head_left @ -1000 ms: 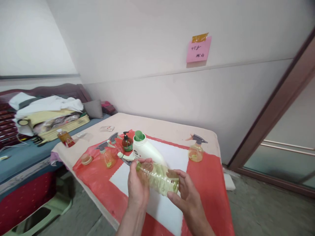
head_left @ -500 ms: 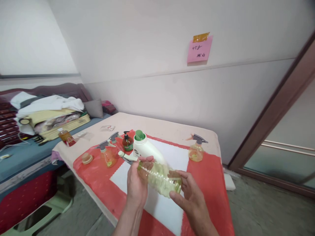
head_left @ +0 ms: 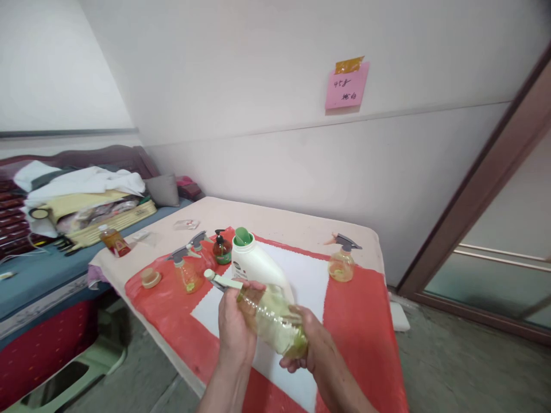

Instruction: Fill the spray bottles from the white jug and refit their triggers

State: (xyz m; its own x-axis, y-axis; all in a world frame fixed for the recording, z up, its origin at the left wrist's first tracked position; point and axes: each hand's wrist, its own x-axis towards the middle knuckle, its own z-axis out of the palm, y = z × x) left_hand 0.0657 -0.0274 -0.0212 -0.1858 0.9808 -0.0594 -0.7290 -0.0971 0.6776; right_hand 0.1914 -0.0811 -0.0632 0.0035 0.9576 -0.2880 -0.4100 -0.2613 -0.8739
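A clear yellow-green spray bottle (head_left: pixel 273 321) lies tilted between my two hands, over the white sheet. My left hand (head_left: pixel 235 324) is closed around its neck end, just below the pale trigger head (head_left: pixel 222 281) that points to the left. At the bottle's base, my right hand (head_left: pixel 312 344) is closed with fingers wrapped under and thumb side on top. Right behind the bottle stands a white jug (head_left: pixel 258 265) with a green cup-like piece (head_left: pixel 243 236) in its mouth. The bottle hides the jug's lower part.
Orange spray bottles (head_left: pixel 188 276) stand at the left, beside a brown pump bottle (head_left: pixel 222 250) and a beige cap (head_left: pixel 150 277). A yellow spray bottle (head_left: pixel 341 267) stands right. An amber bottle (head_left: pixel 114 241) lies near the left edge. A red chair (head_left: pixel 51 344) is at lower left.
My right hand has closed around the bottle's base, where its fingers were more spread before. The bottle has turned slightly, its base lower and its trigger head more in view.
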